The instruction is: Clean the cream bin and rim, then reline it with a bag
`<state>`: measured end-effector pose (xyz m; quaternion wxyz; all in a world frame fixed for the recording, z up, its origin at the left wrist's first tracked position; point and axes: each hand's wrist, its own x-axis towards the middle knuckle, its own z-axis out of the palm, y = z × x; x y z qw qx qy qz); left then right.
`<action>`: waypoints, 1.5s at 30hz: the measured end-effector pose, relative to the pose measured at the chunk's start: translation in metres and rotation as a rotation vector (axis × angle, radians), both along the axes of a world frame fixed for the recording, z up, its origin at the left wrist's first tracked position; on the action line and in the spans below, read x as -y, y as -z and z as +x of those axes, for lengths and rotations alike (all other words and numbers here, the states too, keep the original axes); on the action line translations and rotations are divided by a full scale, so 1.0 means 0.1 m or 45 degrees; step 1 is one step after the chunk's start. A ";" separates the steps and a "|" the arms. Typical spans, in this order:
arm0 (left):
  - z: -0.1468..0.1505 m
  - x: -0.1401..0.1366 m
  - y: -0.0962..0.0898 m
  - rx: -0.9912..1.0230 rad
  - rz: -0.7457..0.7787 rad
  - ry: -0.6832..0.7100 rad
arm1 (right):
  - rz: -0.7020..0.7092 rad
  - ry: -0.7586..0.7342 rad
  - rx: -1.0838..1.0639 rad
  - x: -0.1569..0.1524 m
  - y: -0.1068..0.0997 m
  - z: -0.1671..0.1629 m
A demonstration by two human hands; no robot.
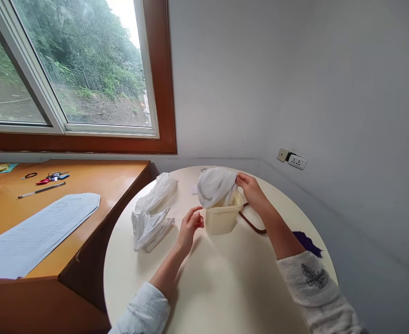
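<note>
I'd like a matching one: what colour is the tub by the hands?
The tub is pale creamy yellow, seen in the head view.

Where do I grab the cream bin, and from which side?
Probably grip the bin below its rim, from the left: it stands upright, the left hand is close to that side, and the white bag covers part of the opening.
</note>
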<state>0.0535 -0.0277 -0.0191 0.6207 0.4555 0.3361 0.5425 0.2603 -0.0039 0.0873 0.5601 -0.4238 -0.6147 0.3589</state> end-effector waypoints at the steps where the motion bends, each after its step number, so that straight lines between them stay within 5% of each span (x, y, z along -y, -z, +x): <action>1: 0.01 0.01 0.01 -0.025 -0.001 0.014 | 0.001 -0.049 -0.076 0.01 -0.01 -0.01; 5: 0.04 0.05 0.02 -0.099 0.037 0.013 | -0.010 -0.191 -0.249 0.01 -0.03 -0.03; 10: 0.00 0.01 -0.11 -0.220 0.232 -0.192 | 0.013 -0.131 -0.263 -0.09 -0.04 0.05; 13: -0.04 -0.05 -0.38 -0.290 0.359 -0.298 | 0.045 -0.130 -0.281 -0.17 -0.05 0.11; 18: 0.01 -0.19 -0.95 -0.645 0.604 -0.165 | 0.048 -0.207 -0.296 -0.25 -0.10 0.11; 22: 0.11 -0.32 -1.17 -0.794 0.805 -0.228 | 0.007 -0.226 -0.353 -0.25 -0.12 0.07; 31: 0.32 -0.27 -1.49 -0.099 0.169 -0.343 | 0.050 0.139 -0.220 -0.38 -0.07 0.16; 35: 0.36 -0.22 -1.55 0.049 0.105 -0.262 | 0.202 0.363 -0.103 -0.30 -0.13 0.17; 37: 0.35 -0.22 -1.55 0.128 0.139 -0.277 | 0.252 0.332 -0.077 -0.18 -0.21 0.16; 42: 0.36 -0.14 -1.57 0.244 0.176 -0.247 | 0.120 -0.095 0.067 0.09 -0.38 0.08; 45: 0.41 -0.10 -1.58 0.234 0.151 -0.181 | 0.102 -0.106 0.095 0.09 -0.37 0.01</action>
